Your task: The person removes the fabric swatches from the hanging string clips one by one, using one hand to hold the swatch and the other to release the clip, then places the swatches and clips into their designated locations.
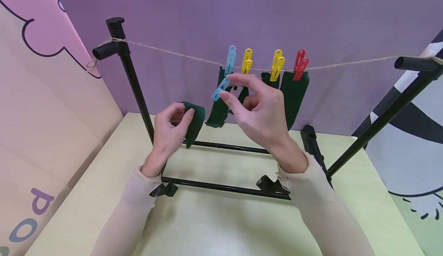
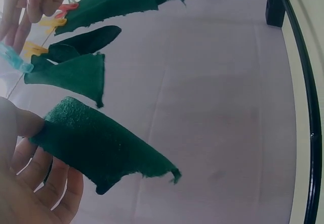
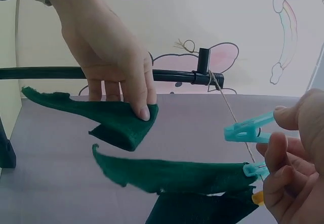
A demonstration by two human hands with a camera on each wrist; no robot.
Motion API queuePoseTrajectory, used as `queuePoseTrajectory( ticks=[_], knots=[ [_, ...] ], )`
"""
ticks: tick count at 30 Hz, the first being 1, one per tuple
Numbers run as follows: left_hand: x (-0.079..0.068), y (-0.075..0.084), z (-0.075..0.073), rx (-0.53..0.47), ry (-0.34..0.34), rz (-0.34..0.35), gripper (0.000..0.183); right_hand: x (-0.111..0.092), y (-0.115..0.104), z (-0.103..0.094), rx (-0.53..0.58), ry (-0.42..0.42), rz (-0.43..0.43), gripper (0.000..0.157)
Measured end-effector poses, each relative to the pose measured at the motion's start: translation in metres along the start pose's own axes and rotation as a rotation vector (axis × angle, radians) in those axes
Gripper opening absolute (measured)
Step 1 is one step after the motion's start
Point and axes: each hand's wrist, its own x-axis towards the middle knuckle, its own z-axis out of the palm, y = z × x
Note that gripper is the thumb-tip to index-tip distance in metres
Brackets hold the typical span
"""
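Note:
Thumb and fingers of my left hand (image 1: 169,131) pinch a dark green cloth piece (image 1: 196,124) near its upper edge; its ragged lower end hangs loose in the left wrist view. My right hand (image 1: 266,113) pinches a light blue clothespin (image 1: 220,89) between thumb and index finger, and in the right wrist view this clothespin (image 3: 243,128) overlaps the twine. Along the twine (image 1: 173,53), another light blue clothespin (image 1: 230,60), two yellow clothespins (image 1: 277,64) and a red clothespin (image 1: 300,64) hold green cloth pieces (image 1: 295,96). My right hand partly hides the middle ones.
The twine runs between the black left post (image 1: 137,90) and right post (image 1: 375,123) of a pipe rack. Its lower bars (image 1: 221,187) and black feet (image 1: 269,185) stand on a pale table (image 1: 207,225). A purple backdrop (image 1: 194,14) rises behind.

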Motion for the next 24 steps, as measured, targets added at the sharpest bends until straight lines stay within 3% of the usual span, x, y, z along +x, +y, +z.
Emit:
queuePoseTrajectory(
  ticks=[24],
  knots=[
    [-0.015,-0.007,-0.006,0.038,-0.018,-0.047,0.013,-0.025,0.015,-0.012,-0.014,0.000,0.099,0.035]
  ],
)
